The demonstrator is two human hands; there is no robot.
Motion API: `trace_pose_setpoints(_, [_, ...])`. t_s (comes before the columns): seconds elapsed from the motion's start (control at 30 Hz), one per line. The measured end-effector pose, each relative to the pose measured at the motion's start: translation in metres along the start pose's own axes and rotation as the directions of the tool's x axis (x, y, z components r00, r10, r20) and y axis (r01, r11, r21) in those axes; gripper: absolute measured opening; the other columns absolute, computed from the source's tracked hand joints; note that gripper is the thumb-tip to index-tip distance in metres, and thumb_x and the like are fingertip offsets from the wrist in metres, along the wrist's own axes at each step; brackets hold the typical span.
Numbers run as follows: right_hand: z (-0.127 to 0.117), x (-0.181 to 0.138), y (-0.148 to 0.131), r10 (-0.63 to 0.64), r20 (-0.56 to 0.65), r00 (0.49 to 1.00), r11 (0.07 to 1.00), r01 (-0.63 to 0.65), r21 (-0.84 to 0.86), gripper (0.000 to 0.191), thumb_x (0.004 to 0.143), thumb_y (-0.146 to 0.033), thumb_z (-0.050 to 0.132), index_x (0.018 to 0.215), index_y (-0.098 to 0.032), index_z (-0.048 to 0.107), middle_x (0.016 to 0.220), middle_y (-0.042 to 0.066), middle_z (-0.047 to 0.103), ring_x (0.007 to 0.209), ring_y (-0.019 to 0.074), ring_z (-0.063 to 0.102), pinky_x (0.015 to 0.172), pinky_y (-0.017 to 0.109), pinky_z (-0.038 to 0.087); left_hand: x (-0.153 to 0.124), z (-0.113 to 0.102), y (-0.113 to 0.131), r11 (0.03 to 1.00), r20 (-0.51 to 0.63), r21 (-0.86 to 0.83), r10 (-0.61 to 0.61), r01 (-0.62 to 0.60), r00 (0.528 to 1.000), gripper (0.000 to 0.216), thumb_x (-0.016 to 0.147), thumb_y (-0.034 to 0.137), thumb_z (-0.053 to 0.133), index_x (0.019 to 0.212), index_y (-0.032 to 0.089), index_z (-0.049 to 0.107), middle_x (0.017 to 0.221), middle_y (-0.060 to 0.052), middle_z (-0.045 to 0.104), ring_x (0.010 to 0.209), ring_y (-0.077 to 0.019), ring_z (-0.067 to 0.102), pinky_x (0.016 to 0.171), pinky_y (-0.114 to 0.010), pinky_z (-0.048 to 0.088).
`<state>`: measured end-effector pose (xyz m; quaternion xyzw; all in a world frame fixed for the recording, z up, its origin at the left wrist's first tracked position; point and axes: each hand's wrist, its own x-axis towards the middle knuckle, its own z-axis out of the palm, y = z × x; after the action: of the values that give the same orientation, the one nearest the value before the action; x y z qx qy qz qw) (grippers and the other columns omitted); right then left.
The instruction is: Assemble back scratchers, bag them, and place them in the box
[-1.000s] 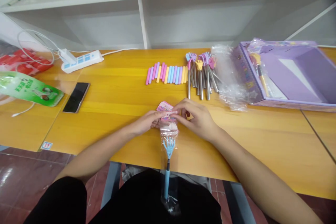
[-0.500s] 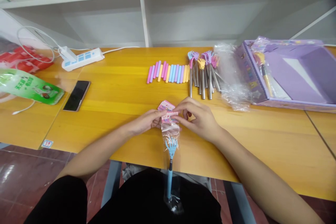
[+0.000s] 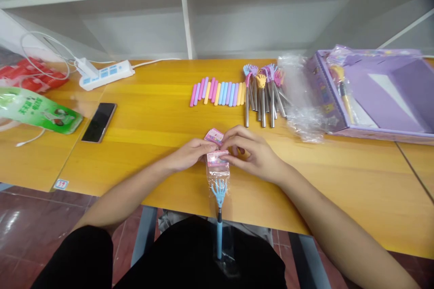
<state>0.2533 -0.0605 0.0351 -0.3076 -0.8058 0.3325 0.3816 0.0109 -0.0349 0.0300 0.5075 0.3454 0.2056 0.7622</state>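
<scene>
A blue hand-shaped back scratcher (image 3: 219, 207) lies in a clear plastic sleeve (image 3: 218, 172) over the table's near edge, handle towards me. My left hand (image 3: 191, 154) and my right hand (image 3: 252, 152) both pinch the pink printed header card (image 3: 217, 157) at the sleeve's top. A second pink card (image 3: 214, 136) lies just behind my fingers. Further back sits a row of pastel handle grips (image 3: 217, 93) and a bunch of steel-shafted scratchers (image 3: 262, 95).
The yellow table (image 3: 159, 117) holds a black phone (image 3: 99, 122), a white power strip (image 3: 106, 74), a green packet (image 3: 39, 111) and red packets (image 3: 29, 76) at left. Loose clear bags (image 3: 300, 99) and a purple display box (image 3: 376, 95) sit at right. White shelves stand behind.
Both hands stay pinched on the header card; the bagged scratcher has slid slightly away from me along the table. My view has tipped down a little.
</scene>
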Motion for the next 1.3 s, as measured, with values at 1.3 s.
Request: trace_pose_setpoints(1.3, [-0.003,0.001,-0.008,0.151,0.108,0.983,0.964,-0.171,0.205,0.024,0.098,-0.027,0.073,0.121,-0.021,0.068,0.095,0.002,0.073,0.085,0.0143,0.068,0.08,0.03,0.057,0.003,-0.008,-0.004,0.985,0.071,-0.024,-0.167,0.169,0.983,0.06,0.095,0.069,0.061,0.11,0.015,0.081,0.105,-0.014,0.081,0.088,-0.0221,0.073,0.082,-0.034,0.053])
